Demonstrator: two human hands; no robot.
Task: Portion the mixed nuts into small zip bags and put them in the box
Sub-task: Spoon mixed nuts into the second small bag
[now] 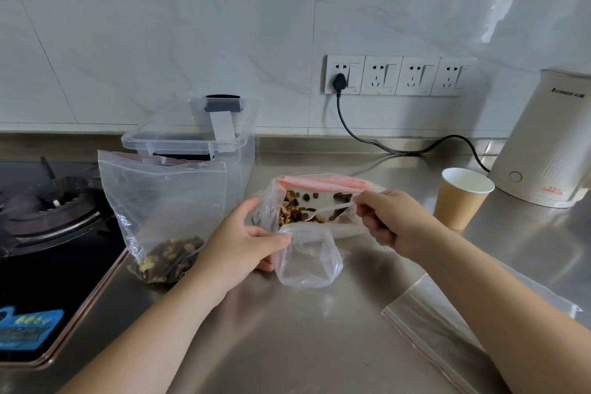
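A large pink-zipped bag of mixed nuts (pixel 307 201) lies open on the steel counter. My right hand (pixel 393 221) grips a white plastic spoon (pixel 323 211) whose bowl is inside that bag among the nuts. My left hand (pixel 243 240) pinches the rim of a small empty zip bag (pixel 307 262) standing open just in front of the nut bag. To the left stands another zip bag (pixel 160 211) with nuts in its bottom. Behind it is the clear plastic box (pixel 236 157), its lid (pixel 185 128) resting on top.
A gas hob (pixel 48 217) fills the left side. A paper cup (pixel 460 201) and a white kettle (pixel 543 141) stand at the right, with a black cord (pixel 383 147) along the wall. Flat empty zip bags (pixel 447 323) lie under my right forearm.
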